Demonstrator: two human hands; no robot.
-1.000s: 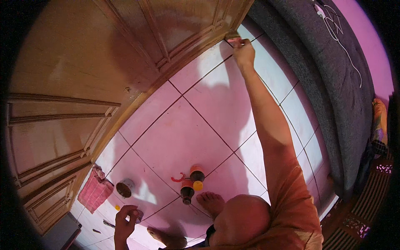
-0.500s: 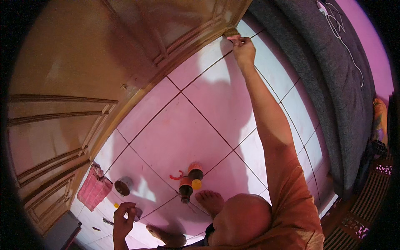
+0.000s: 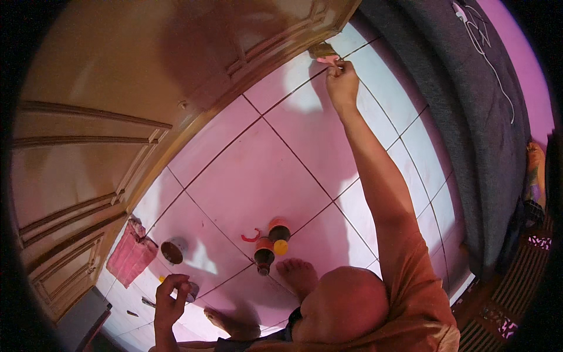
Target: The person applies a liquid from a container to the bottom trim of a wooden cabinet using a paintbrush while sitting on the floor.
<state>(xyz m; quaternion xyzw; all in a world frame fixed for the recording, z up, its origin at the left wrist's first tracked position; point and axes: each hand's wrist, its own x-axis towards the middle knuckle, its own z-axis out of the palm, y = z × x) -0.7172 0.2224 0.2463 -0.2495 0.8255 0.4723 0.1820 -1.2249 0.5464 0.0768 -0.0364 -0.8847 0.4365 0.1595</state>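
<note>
My right hand reaches far forward, closed on the pink handle of a paintbrush. Its wide brownish bristles are close to the foot of a wooden door. At lower left, my left hand is raised with its fingers curled in; what it holds, if anything, is hidden. A greyish round container shows right beside its fingertips; whether they touch is unclear. Ahead of that hand stands a small can with a dark brown inside. Two dark bottles with orange-red labels, one yellow-capped, are near my foot.
A folded pink cloth lies against the wood at left. A red curved strip is beside the bottles. Along the right runs a dark grey sofa-like piece with a white cable on it. My bare foot rests on the tiles.
My right hand has drawn back slightly toward me with the paintbrush, and more of the bristles shows. The left hand keeps its curled shape. The whole view has shifted a little.
</note>
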